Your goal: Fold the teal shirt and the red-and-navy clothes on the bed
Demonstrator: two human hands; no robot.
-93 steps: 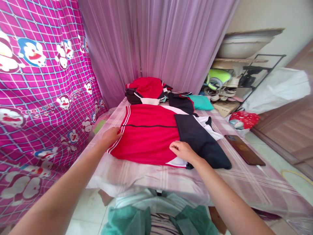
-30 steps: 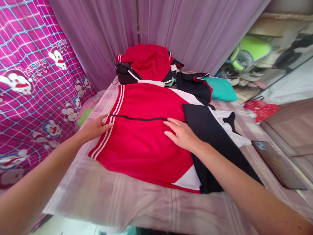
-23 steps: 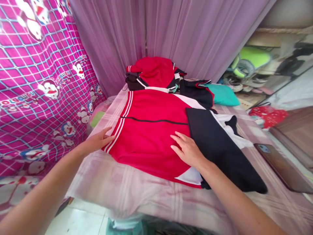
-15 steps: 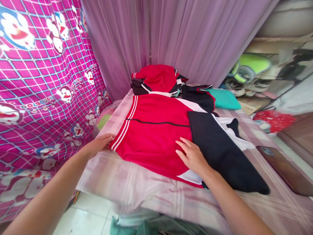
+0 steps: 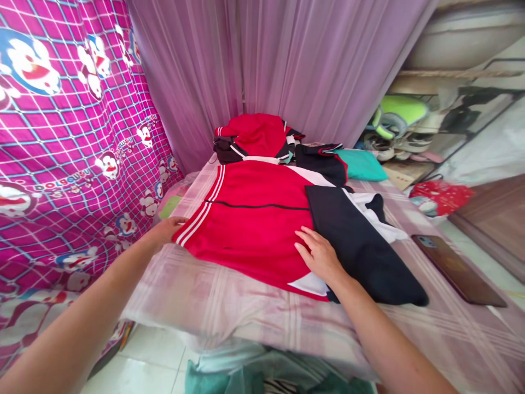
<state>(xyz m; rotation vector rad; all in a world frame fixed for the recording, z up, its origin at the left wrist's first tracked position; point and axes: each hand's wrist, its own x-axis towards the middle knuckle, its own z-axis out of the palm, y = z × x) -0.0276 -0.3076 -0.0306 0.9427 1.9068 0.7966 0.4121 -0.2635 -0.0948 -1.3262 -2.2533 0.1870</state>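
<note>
A red jacket (image 5: 250, 230) with white-striped trim along its hem lies spread flat on the bed, its hem facing left. One black sleeve (image 5: 356, 246) is folded across the jacket's right part. At the near corner of the hem, my left hand (image 5: 168, 230) has its fingers closed on the edge; the fingertips are partly hidden. My right hand (image 5: 322, 254) rests on the red cloth beside the folded sleeve, palm down with the fingers apart, holding nothing.
More red and black clothes (image 5: 258, 137) are piled by the purple curtain (image 5: 279, 65), beside a teal folded cloth (image 5: 363, 164). A phone (image 5: 459, 271) lies on the right of the checked bed sheet (image 5: 197, 290). Shoes (image 5: 414, 142) stand on a rack at right.
The view has shifted slightly, so most things appear farther left. My right hand has slid a little nearer the folded sleeve; my left hand stays at the hem corner.
</note>
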